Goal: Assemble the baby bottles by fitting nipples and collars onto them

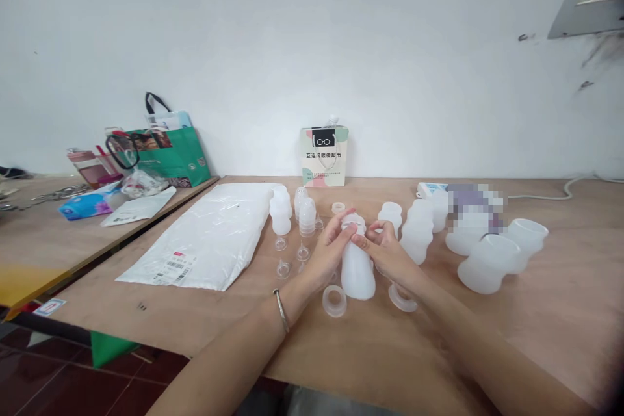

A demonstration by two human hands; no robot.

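A translucent white baby bottle (358, 274) stands near the middle of the table, tilted slightly. My left hand (331, 247) wraps the left of its neck, thumb pressed near the top. From the other side my right hand (387, 248) grips the upper part, its thumb close to the left one. A pale collar (354, 220) shows at the bottle's top, partly covered by fingers. Two loose white rings lie in front, one ring (334, 301) left of the base and another ring (403, 297) below my right wrist. Clear nipples (283, 268) sit to the left.
More bottle bodies (489, 264) stand at right, near a blurred patch. Stacked clear caps (307, 218) and another bottle (280, 210) are left of my hands. A white mailing bag (205, 234) lies further left. A small paper bag (324, 156) stands by the wall.
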